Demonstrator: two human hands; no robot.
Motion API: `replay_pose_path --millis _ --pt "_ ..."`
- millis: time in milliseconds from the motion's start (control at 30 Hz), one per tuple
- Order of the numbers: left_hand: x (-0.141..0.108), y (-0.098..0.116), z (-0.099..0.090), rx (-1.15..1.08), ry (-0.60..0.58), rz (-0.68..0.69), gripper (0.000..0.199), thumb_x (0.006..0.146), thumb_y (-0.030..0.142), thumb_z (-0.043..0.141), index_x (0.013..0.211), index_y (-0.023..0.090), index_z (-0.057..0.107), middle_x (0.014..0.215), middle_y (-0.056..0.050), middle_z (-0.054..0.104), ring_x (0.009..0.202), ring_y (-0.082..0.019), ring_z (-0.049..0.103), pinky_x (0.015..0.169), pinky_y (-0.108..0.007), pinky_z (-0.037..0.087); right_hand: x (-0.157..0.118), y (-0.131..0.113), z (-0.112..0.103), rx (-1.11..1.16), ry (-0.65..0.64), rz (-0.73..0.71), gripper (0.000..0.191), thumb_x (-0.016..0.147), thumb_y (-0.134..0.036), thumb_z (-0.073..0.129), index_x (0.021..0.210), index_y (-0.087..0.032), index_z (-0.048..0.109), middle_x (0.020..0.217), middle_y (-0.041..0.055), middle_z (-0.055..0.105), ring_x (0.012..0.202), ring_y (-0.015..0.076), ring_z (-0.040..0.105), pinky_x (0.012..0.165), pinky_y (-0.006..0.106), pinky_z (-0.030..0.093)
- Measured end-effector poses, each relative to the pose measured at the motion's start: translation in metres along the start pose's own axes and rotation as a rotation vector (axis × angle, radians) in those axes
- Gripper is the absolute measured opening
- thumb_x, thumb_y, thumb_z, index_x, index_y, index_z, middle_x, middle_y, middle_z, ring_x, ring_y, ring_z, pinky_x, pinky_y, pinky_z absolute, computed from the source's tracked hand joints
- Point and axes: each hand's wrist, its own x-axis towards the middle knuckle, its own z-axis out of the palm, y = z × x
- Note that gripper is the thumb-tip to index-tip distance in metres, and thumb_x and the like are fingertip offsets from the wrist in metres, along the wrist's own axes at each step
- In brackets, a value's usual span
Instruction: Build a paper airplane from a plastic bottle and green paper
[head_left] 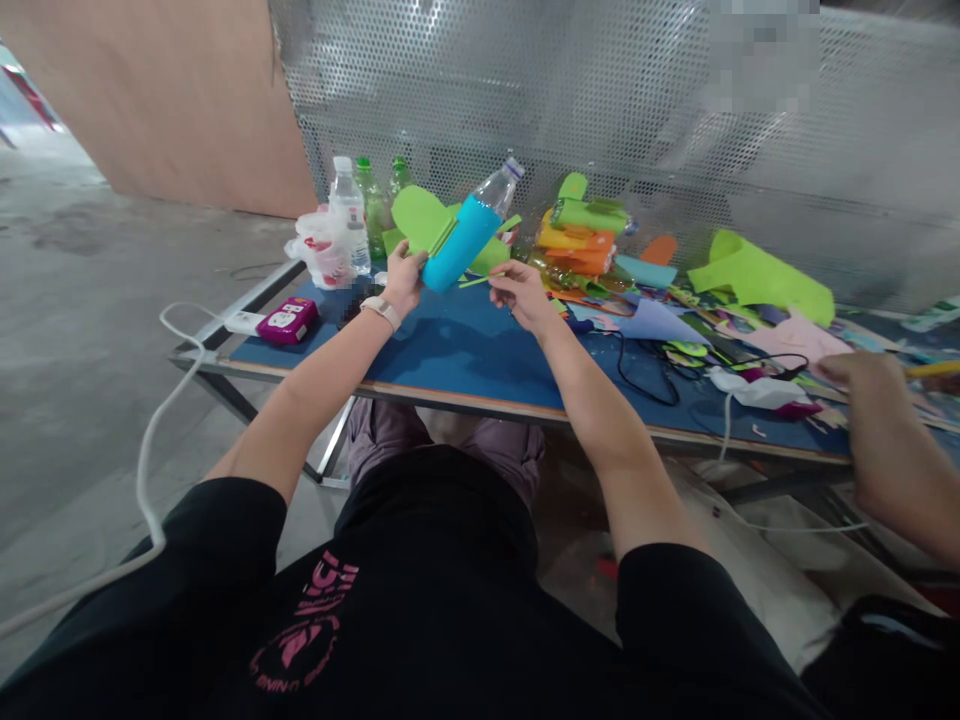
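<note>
My left hand [406,277] is closed on the lower end of a clear plastic bottle [495,188] wrapped in a blue sheet [463,243]. The bottle is tilted, its cap up to the right. A green rounded piece [421,217] and a narrow green strip lie along its left side. To the right of the bottle's base, my right hand [519,291] pinches a thin green strip [475,282] between thumb and fingers. Both hands are above the blue tabletop [457,345].
A purple box [289,321], a plastic bag [324,247] and upright bottles [349,215] stand at the left. Wrapped bottles [585,240], paper scraps, a black cable [643,385] and a power strip [765,390] lie right. Another person's hand [862,375] reaches in there.
</note>
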Motion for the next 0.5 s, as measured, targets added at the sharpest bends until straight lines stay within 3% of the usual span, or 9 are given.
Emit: replay_pose_path --millis 67,167,333,433,500 --pt "-0.006 0.006 0.002 -0.057 0.058 -0.052 0.056 0.101 0.047 0.100 0.140 0.024 0.068 0.093 0.000 0.057 0.107 -0.028 0.083 0.097 -0.044 0.072 -0.001 -0.001 0.001 -0.022 0.001 -0.012 0.065 0.069 -0.075 0.114 0.097 -0.030 0.076 0.071 -0.0027 0.070 0.067 0.0175 0.070 0.057 0.031 0.056" --pt "-0.013 0.017 0.004 -0.102 0.095 -0.004 0.055 0.088 0.043 0.105 0.124 0.026 0.067 0.111 -0.007 0.073 0.124 -0.033 0.084 0.111 -0.049 0.073 -0.003 0.001 0.003 -0.064 0.032 -0.013 0.061 0.078 -0.077 0.110 0.100 -0.030 0.077 0.073 -0.0018 0.071 0.069 0.0189 0.072 0.059 0.032 0.057" --pt "-0.018 0.025 0.002 -0.074 0.129 0.033 0.053 0.084 0.039 0.104 0.119 0.029 0.065 0.131 -0.012 0.082 0.136 -0.037 0.083 0.124 -0.056 0.071 -0.002 -0.001 0.012 -0.099 0.055 -0.036 0.057 0.088 -0.076 0.105 0.102 -0.028 0.077 0.079 -0.0005 0.069 0.069 0.0187 0.074 0.057 0.032 0.056" --pt "-0.020 0.027 0.004 -0.086 0.151 0.026 0.049 0.085 0.030 0.100 0.119 0.028 0.066 0.131 -0.012 0.084 0.136 -0.037 0.084 0.126 -0.057 0.071 0.003 -0.028 0.006 -0.024 0.089 -0.166 0.064 0.088 -0.080 0.107 0.097 -0.028 0.071 0.082 0.0012 0.066 0.081 0.0224 0.079 0.061 0.032 0.062" --pt "-0.023 0.029 0.005 -0.097 0.158 0.017 0.046 0.085 0.023 0.098 0.119 0.028 0.066 0.132 -0.012 0.085 0.135 -0.035 0.086 0.127 -0.056 0.071 0.003 -0.061 -0.014 0.068 0.170 -0.325 0.063 0.094 -0.078 0.107 0.100 -0.028 0.068 0.093 0.0048 0.071 0.106 0.0274 0.086 0.076 0.033 0.071"
